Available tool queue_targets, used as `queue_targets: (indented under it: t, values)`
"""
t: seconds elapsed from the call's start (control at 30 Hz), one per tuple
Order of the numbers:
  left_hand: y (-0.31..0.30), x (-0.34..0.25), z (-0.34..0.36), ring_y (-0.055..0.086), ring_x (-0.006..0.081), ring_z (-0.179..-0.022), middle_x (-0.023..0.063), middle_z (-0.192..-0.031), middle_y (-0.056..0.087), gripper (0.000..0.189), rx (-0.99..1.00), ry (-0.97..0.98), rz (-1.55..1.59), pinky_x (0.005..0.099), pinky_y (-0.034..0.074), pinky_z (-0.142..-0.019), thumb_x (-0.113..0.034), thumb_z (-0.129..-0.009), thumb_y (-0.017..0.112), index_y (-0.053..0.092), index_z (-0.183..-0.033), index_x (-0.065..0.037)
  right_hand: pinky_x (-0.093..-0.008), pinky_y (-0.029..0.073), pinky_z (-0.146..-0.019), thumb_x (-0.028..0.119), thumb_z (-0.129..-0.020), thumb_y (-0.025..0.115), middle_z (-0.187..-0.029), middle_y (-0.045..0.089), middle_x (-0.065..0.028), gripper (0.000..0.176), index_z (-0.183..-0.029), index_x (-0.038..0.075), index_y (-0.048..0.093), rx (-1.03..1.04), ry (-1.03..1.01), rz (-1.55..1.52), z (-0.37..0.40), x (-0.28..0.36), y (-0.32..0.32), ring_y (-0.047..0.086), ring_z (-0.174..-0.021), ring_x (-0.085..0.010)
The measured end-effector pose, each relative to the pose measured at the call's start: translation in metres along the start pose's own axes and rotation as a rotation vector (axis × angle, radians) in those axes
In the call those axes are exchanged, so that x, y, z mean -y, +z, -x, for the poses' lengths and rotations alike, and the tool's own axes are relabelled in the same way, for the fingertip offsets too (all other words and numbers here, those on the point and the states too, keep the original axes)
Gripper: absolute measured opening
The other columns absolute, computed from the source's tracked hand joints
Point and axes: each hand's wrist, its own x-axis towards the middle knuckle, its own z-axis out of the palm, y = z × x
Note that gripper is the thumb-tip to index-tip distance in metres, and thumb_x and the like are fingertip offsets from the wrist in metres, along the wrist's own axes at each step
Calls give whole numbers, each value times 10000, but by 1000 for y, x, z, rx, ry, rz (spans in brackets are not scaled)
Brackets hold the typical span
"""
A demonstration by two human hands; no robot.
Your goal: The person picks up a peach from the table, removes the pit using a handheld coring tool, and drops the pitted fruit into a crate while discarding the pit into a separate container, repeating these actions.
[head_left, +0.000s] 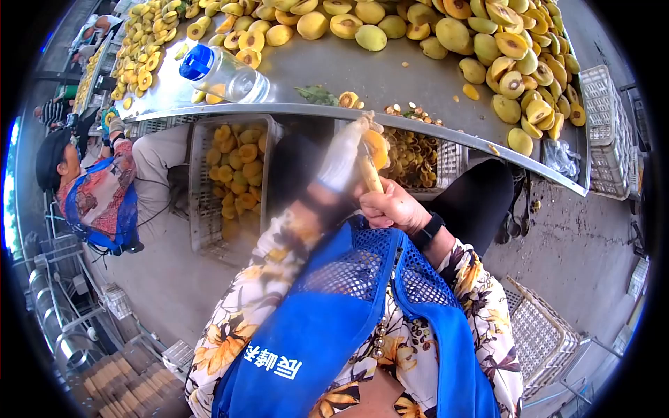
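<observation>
A tool [371, 175] was gripped by the right hand [393, 206], fingers curled round it. Fruit [378, 148] was seen near the tool's upper end, beside the blurred left hand [347, 151], whose grip could not be told.

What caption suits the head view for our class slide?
Blurred left hand by an orange fruit, right hand gripping a wooden handle, beside a fruit-laden metal table.

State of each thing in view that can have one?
Left hand: blurred, grip unclear
Right hand: closed around wooden-handled tool
Wooden-handled tool: held
Fruit piece beside left hand: cut
Bottle: capped
Fruit heap at right: many halved
Left crate: loaded with fruit
Middle crate: loaded
Plastic bag: crumpled
</observation>
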Motion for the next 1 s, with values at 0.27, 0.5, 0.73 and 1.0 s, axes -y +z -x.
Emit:
queue_targets:
  t: [0.27,0.5,0.73,1.0]
  values:
    - [-98,-79,31,631,257,-751,95,-800,653,377,-746,248,-1293,337,500,-698,-474,-844,541,648,-897,-117,-240,420,-493,148,-801,630,-631,558,-23,168,-884,20,562,-414,-51,1048,7,6,-15,549,-564,-96]
    - [-42,-133,-63,597,288,-916,133,-1026,607,283,-344,1448,-2025,390,497,-761,-282,-814,564,639,-1001,-83,-346,476,-612,227,-764,650,-702,608,-154,262,-840,-12,572,-519,-282,1120,3,2,-17,584,-618,-236]
    - [52,-108,-189,490,283,-1116,109,-1238,441,375,-35,610,-2440,448,462,-852,-295,-821,550,555,-1191,-236,-355,468,-581,223,-781,646,-655,574,-177,258,-811,-14,550,-689,-296,1142,37,12,-14,563,-582,-222]
    - [16,-98,-121,602,178,-585,26,-822,625,319,150,138,-727,271,457,-430,-328,-867,513,580,-1065,-87,-382,461,-603,175,-786,611,-698,584,-210,227,-872,-23,538,-804,-369,1080,38,38,2,592,-644,-323]
